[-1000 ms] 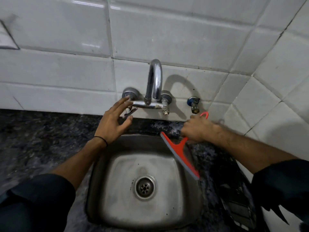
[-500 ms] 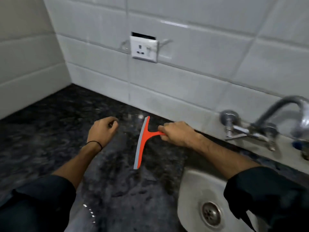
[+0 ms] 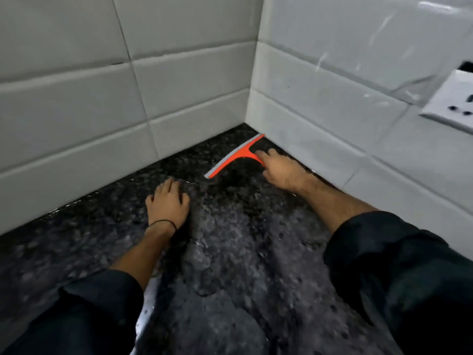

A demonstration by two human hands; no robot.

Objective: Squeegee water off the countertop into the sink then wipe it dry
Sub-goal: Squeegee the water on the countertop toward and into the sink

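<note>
A red squeegee (image 3: 236,156) with a grey rubber blade rests on the dark speckled countertop (image 3: 230,252), its blade reaching into the far corner where the two tiled walls meet. My right hand (image 3: 281,170) grips its handle, close against the right wall. My left hand (image 3: 167,203) lies palm down on the wet counter, fingers slightly spread, to the left of and nearer than the blade; it holds nothing. Water films and streaks the stone in front of my hands. The sink is out of view.
White tiled walls (image 3: 102,111) close the counter on the left and at the back right. A white wall socket (image 3: 453,101) sits on the right wall above the counter. The counter's front edge (image 3: 146,303) glints near my left sleeve.
The view has swung left from the sink to the counter corner. My right hand has carried the squeegee into the corner; my left hand has come down flat on the counter.
</note>
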